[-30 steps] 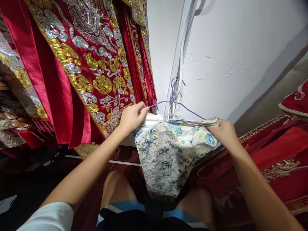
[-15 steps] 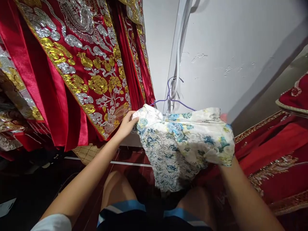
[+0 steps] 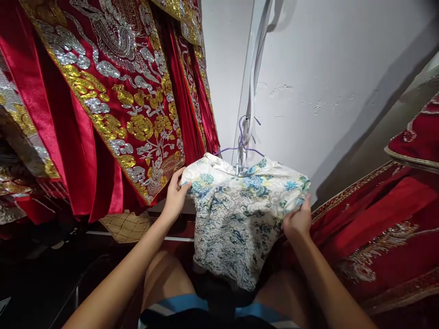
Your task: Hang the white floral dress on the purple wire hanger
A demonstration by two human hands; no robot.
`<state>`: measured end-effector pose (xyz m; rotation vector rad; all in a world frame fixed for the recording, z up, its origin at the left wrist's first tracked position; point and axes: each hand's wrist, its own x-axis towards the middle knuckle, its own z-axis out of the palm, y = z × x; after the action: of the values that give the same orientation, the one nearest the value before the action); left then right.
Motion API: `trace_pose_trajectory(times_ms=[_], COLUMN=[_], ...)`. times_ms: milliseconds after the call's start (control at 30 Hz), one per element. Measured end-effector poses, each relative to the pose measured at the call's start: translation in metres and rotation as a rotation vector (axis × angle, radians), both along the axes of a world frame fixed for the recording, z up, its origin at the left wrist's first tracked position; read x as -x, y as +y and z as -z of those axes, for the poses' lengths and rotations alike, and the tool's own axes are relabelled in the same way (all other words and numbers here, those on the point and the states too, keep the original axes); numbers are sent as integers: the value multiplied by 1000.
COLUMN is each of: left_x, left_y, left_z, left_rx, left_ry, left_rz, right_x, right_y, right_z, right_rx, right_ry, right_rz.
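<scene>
A white short-sleeved blouse with blue and yellow flowers hangs in front of me on a purple hanger. The hanger's hook sits at a white strap on the wall, and its arms run into the blouse's shoulders. My left hand pinches the sleeve on the left, thumb in front and fingers behind. On the other side my right hand grips the right sleeve by its lower edge. The sleeves are spread apart, and the lower body of the blouse falls in crinkled folds above my knees.
Red garments with gold and silver sequin embroidery hang close on the left. More red embroidered cloth fills the right side. Behind the blouse stands a white wall with chipped paint. A tan quilted piece lies low on the left.
My right hand has come out from behind the sleeve and moved left and down to its edge. The right shoulder now lies spread on the hanger. My left hand has shifted slightly left and down.
</scene>
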<state>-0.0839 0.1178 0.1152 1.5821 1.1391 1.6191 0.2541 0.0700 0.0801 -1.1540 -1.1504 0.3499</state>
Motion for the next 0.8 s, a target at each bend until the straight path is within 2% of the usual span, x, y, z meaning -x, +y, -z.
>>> trace_pose_trajectory(times_ms=[100, 200, 300, 400, 467, 533, 700, 800], left_x=[-2, -6, -13, -23, -31, -39, -49, -47], left_y=[-5, -8, -12, -10, -3, 7, 28, 30], left_z=[4, -1, -5, -1, 4, 8, 8, 17], left_rx=[-15, -47, -134, -160, -117, -67, 19, 18], left_ry=[-5, 7, 172, 413, 503, 512, 466, 465], left_rz=[15, 25, 45, -14, -54, -69, -139, -213], right_x=[-2, -7, -1, 22, 38, 47, 39, 39], right_y=[-3, 9, 18, 8, -2, -8, 1, -17], right_z=[-13, -50, -92, -118, -124, -129, -142, -136], right_rx=[-62, -180, -340, -407, -399, -392, -355, -241], right_ry=[225, 343, 395, 359, 291, 223, 143, 115], right_rz=[94, 126, 71, 34, -2, -33, -119, -220])
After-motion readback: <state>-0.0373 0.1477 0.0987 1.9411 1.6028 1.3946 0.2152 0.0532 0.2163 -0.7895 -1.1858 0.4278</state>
